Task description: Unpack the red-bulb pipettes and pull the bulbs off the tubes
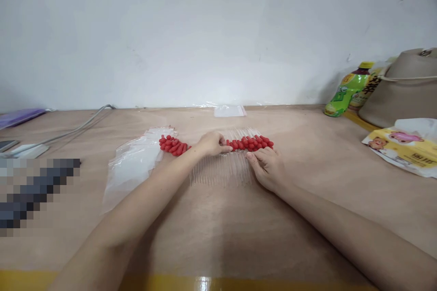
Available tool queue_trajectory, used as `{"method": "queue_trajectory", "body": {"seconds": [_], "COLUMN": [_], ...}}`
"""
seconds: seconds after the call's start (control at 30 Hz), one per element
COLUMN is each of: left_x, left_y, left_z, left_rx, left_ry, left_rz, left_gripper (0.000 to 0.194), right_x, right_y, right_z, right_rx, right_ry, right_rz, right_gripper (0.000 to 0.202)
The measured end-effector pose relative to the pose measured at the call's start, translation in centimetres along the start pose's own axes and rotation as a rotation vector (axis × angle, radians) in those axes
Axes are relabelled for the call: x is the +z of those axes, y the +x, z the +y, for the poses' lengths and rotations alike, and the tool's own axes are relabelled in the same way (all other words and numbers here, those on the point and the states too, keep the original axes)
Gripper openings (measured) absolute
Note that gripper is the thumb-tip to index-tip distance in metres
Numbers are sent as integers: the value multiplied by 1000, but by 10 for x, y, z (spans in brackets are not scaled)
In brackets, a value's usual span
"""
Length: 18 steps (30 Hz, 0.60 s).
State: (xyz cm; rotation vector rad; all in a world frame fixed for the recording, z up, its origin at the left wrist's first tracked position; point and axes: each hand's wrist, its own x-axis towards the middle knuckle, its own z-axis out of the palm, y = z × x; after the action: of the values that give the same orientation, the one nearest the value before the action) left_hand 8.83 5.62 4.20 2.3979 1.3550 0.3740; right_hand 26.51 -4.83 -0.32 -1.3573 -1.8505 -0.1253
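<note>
Red bulb-like pieces [252, 143] lie in a row across many thin clear strands [218, 173] spread on the table. More red pieces [173, 145] show left of my left forearm, beside a stack of clear plastic bags [136, 159]. At the left end of the right-hand row, my left hand [213, 142] has thumb and fingers pinched together; what is between them is too small to tell. My right hand [268, 166] is at the near side of the same row, thumb and forefinger closed near the strands, any held item unclear.
A small clear bag [229, 111] lies near the wall. At the right are a green bottle [346, 91], a beige bag [403, 91] and a yellow-and-white packet [406, 145]. A cable [78, 128] and a purple item [22, 117] lie at the left.
</note>
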Motion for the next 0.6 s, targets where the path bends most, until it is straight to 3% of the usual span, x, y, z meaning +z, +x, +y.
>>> {"method": "queue_trajectory", "body": {"seconds": [0.17, 0.27, 0.37, 0.43, 0.53, 0.6], "left_x": [1, -5, -14, -17, -16, -10], "left_y": [3, -12, -43, -70, -103, -115], "left_z": [-6, -5, -2, 0, -2, -7], "left_rx": [-69, -97, -72, 49, 225, 329], "left_ry": [-97, -99, -52, 63, 251, 303], "left_rz": [-3, 106, 261, 373, 405, 434], "left_gripper": [29, 26, 19, 13, 10, 9], "right_x": [1, 3, 5, 5, 1, -3], "right_y": [0, -1, 0, 0, -1, -2], "right_z": [1, 3, 3, 2, -2, -5], "right_rx": [-26, -39, -56, -82, -168, -264], "right_ry": [-5, 31, 142, 187, 163, 121], "right_rz": [32, 54, 111, 130, 112, 66], "right_gripper": [37, 31, 20, 33, 57, 62]}}
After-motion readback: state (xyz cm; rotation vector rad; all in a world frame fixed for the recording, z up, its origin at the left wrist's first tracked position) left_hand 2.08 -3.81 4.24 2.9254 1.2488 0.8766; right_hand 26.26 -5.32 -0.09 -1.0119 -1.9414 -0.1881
